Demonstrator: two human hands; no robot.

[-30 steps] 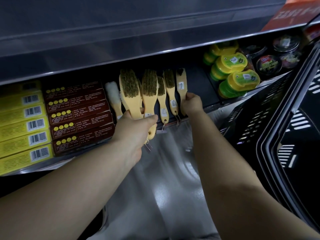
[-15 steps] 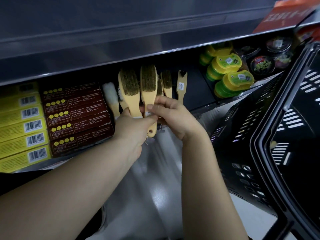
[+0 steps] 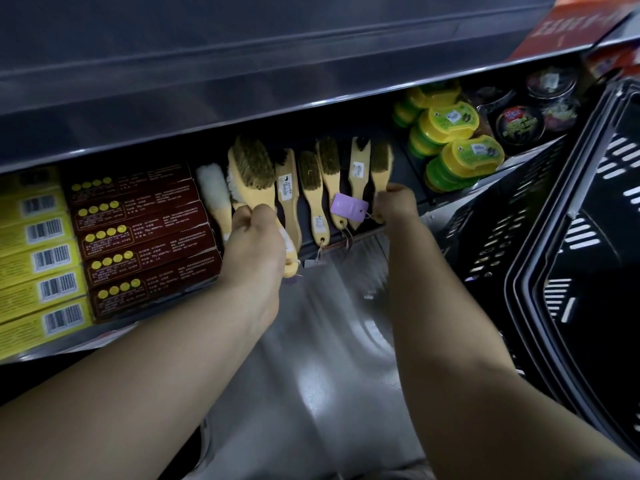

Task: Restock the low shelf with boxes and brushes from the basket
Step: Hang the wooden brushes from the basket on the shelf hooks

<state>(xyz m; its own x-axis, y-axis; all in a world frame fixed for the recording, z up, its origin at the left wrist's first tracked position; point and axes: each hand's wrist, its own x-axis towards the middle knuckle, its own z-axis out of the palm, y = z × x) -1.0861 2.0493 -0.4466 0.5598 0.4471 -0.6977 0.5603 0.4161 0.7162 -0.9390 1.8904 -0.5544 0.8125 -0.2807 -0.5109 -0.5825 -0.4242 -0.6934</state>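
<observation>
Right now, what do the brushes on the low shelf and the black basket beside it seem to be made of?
The brushes: handles look like wood, pale yellow and matt; bristles brownish, fibre unclear. The basket: probably black moulded plastic, by its slotted walls and faint sheen.

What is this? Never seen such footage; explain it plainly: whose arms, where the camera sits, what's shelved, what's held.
No machine: the two grips are a person's bare hands, filmed by a head-worn camera looking down. The left grip holds a large pale wooden brush with brown bristles by its handle. The right grip holds a smaller wooden brush at the row's right end. On the low shelf lie more wooden brushes, dark red cardboard boxes, yellow barcoded boxes and green-and-yellow tubs. A black slotted basket stands to the right.
</observation>
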